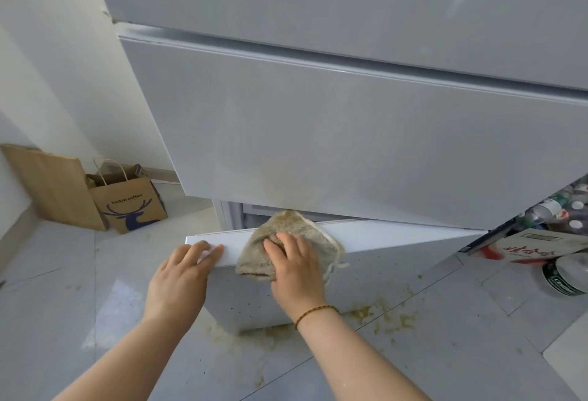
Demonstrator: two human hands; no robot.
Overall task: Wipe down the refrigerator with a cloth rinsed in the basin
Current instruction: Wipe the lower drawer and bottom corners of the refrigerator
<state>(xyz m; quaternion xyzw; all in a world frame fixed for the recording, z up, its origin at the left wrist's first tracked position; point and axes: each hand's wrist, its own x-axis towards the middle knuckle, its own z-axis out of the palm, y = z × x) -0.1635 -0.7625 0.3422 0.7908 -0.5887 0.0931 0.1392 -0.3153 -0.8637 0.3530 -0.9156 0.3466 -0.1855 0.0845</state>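
Observation:
The white refrigerator (334,133) fills the upper view, its doors shut. Its bottom drawer (397,235) is pulled out toward me. A dirty beige cloth (286,235) lies over the drawer's top edge. My right hand (294,268) presses the cloth onto that edge, fingers spread over it; a beaded bracelet is on the wrist. My left hand (181,276) holds the drawer's left corner, fingers hooked over the top edge. No basin is in view.
Two brown paper bags (127,200) lean against the wall at the left. Plastic bottles (560,209), a printed bag and a tape roll (566,276) crowd the right. Yellowish dirt smears the grey tile floor (381,318) under the drawer.

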